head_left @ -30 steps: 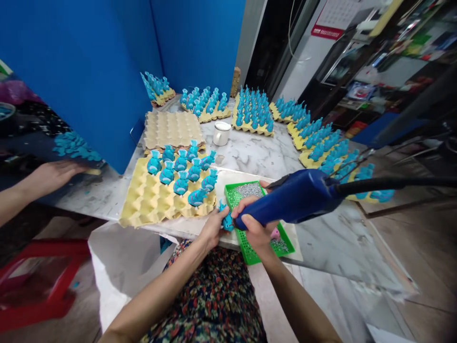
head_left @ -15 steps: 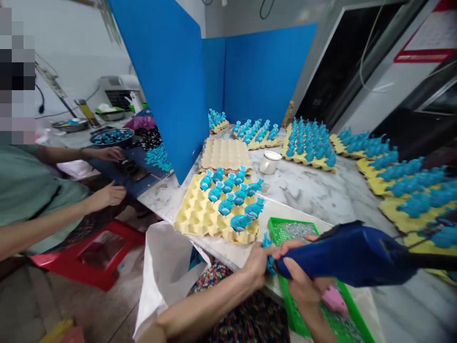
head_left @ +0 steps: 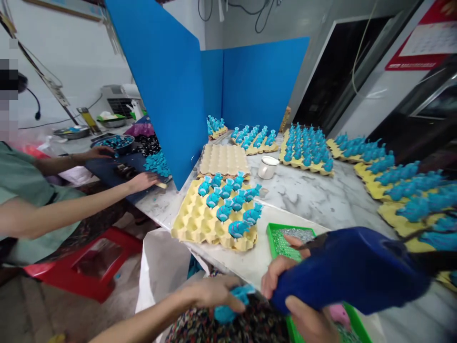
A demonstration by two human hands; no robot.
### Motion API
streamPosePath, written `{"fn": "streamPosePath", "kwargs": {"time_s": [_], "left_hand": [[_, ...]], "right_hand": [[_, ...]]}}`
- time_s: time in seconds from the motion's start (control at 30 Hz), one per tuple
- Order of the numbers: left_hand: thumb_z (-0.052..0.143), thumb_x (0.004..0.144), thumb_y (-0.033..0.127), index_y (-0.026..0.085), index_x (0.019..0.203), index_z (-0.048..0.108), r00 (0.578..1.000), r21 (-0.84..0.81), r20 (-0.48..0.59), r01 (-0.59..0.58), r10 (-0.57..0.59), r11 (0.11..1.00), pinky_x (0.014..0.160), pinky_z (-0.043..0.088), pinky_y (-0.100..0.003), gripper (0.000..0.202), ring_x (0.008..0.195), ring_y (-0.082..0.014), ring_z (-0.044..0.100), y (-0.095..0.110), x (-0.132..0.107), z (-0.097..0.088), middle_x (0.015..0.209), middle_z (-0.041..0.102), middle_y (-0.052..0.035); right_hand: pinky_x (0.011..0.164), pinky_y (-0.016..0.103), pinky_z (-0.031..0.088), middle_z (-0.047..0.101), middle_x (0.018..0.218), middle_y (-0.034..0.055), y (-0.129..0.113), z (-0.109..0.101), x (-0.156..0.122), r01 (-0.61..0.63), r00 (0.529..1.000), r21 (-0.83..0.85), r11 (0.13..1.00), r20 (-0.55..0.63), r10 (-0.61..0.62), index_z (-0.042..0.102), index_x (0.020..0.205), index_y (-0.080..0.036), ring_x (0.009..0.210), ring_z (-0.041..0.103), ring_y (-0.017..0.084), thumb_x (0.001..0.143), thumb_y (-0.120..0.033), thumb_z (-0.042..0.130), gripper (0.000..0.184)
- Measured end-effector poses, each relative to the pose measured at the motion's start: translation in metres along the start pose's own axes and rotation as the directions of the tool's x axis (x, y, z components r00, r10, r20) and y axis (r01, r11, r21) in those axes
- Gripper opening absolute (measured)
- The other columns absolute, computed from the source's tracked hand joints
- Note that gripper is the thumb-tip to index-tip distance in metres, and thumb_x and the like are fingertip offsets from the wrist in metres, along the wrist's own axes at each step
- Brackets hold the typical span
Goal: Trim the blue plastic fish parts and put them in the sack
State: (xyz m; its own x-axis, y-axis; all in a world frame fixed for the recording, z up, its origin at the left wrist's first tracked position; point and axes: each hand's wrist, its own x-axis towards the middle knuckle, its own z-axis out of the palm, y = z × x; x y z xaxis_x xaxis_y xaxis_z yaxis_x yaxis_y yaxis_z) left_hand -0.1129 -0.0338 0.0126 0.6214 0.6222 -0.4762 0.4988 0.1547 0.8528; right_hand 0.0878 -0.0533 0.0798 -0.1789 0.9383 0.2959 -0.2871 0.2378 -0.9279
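holding figurine (head_left: 225,312), left hand (head_left: 213,292) hangs beyond table edge (head_left: 231,267).

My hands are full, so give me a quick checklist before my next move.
1. Left grip on the bright blue rounded figure: ok, held over the lap.
2. Right grip on the dark blue elongated hand tool: ok, fingers wrapped around it.
3. Figure apart from tool: ok, a gap shows.
4. Figure's surface free of flaws: cannot tell, blurred and partly covered.
5. Free cups in the nearest yellow moulded egg tray: ok, several bare.
6. Green perforated plastic basket fully in sight: not ok, tool and right grip cover part.
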Motion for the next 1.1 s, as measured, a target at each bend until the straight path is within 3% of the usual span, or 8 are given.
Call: {"fn": "streamPosePath", "kwargs": {"time_s": [0.1, 0.23, 0.37, 0.47, 0.77, 0.9, 1.0, 1.1], "left_hand": [[0.079, 0.059, 0.036, 0.023, 0.096, 0.070, 0.958, 0.303, -0.224, 0.246, -0.182, 0.921, 0.081, 0.047, -0.043, 0.040, 0.093, -0.0328, 0.062, -0.018, -0.048, -0.030, 0.097, 0.069, -0.0081], [0.078, 0.063, 0.039, 0.024, 0.093, 0.070, 0.899, 0.400, -0.436, 0.162, 0.032, 0.902, 0.084, 0.047, -0.040, 0.034, 0.093, -0.0312, 0.064, -0.012, -0.074, -0.053, 0.097, 0.070, -0.0077], [0.053, 0.090, 0.037, 0.022, 0.113, 0.061, 0.776, 0.462, -0.578, 0.057, 0.251, 0.885, 0.080, 0.049, -0.035, 0.028, 0.089, -0.0236, 0.066, 0.025, -0.036, -0.045, 0.107, 0.068, -0.0077], [0.054, 0.091, 0.039, 0.016, 0.133, 0.044, 0.701, 0.553, -0.647, 0.162, 0.299, 0.817, 0.083, 0.051, -0.038, 0.048, 0.104, -0.0287, 0.065, 0.048, 0.007, -0.033, 0.130, 0.055, -0.0167], [0.042, 0.097, 0.044, 0.010, 0.115, 0.051, 0.700, 0.656, -0.681, 0.454, 0.214, 0.603, 0.061, 0.049, -0.034, 0.039, 0.087, -0.0306, 0.067, 0.058, 0.059, -0.034, 0.115, 0.056, -0.0175], [0.043, 0.096, 0.038, 0.012, 0.114, 0.050, 0.676, 0.614, -0.689, 0.351, 0.262, 0.707, 0.064, 0.047, -0.034, 0.033, 0.087, -0.0281, 0.065, 0.057, 0.053, -0.040, 0.111, 0.057, -0.0161], [0.049, 0.090, 0.041, 0.016, 0.103, 0.052, 0.638, 0.470, -0.707, 0.101, 0.305, 0.877, 0.069, 0.047, -0.034, 0.028, 0.082, -0.0242, 0.061, 0.060, 0.039, -0.044, 0.096, 0.058, -0.0088], [0.052, 0.085, 0.048, 0.020, 0.088, 0.051, 0.731, 0.128, -0.633, -0.224, 0.254, 0.966, 0.068, 0.047, -0.033, 0.029, 0.074, -0.0200, 0.056, 0.066, 0.027, -0.040, 0.080, 0.056, -0.0021]], "right_hand": [[0.055, 0.033, 0.049, 0.062, 0.069, -0.0020, -0.005, -0.011, 0.000, 0.013, 0.987, -0.035, 0.999, -0.160, -0.019, 0.033, 0.139, -0.029, 0.055, 0.058, 0.020, 0.080, -0.039, 0.068, 0.069], [0.054, 0.035, 0.049, 0.062, 0.067, -0.0021, -0.003, -0.033, 0.009, 0.036, 0.948, -0.103, 0.994, -0.310, -0.067, 0.035, 0.137, -0.026, 0.054, 0.058, 0.021, 0.077, -0.035, 0.071, 0.071], [0.051, 0.035, 0.048, 0.063, 0.065, -0.0031, 0.002, -0.044, 0.021, 0.070, 0.914, -0.138, 0.988, -0.388, -0.119, 0.040, 0.134, -0.025, 0.050, 0.058, 0.021, 0.072, -0.030, 0.073, 0.070], [0.047, 0.033, 0.047, 0.063, 0.065, -0.0043, 0.003, -0.046, 0.027, 0.083, 0.895, -0.150, 0.985, -0.424, -0.140, 0.044, 0.130, -0.026, 0.049, 0.057, 0.020, 0.070, -0.027, 0.073, 0.066], [0.046, 0.027, 0.045, 0.061, 0.066, -0.0053, 0.016, -0.072, 0.049, 0.079, 0.873, -0.207, 0.975, -0.459, -0.168, 0.056, 0.093, -0.022, 0.049, 0.056, 0.014, 0.070, -0.024, 0.070, 0.027], [0.052, 0.028, 0.047, 0.062, 0.066, -0.0042, 0.030, -0.085, 0.058, 0.082, 0.865, -0.274, 0.958, -0.457, -0.205, 0.056, 0.081, -0.022, 0.051, 0.057, 0.014, 0.069, -0.024, 0.072, 0.021], [0.054, 0.029, 0.047, 0.062, 0.066, -0.0038, 0.037, -0.092, 0.058, 0.061, 0.849, -0.305, 0.950, -0.484, -0.210, 0.057, 0.081, -0.021, 0.052, 0.057, 0.014, 0.069, -0.026, 0.073, 0.021], [0.056, 0.030, 0.048, 0.061, 0.066, -0.0035, 0.041, -0.096, 0.055, 0.040, 0.849, -0.316, 0.948, -0.489, -0.199, 0.057, 0.081, -0.021, 0.053, 0.057, 0.015, 0.070, -0.028, 0.073, 0.020]]}}
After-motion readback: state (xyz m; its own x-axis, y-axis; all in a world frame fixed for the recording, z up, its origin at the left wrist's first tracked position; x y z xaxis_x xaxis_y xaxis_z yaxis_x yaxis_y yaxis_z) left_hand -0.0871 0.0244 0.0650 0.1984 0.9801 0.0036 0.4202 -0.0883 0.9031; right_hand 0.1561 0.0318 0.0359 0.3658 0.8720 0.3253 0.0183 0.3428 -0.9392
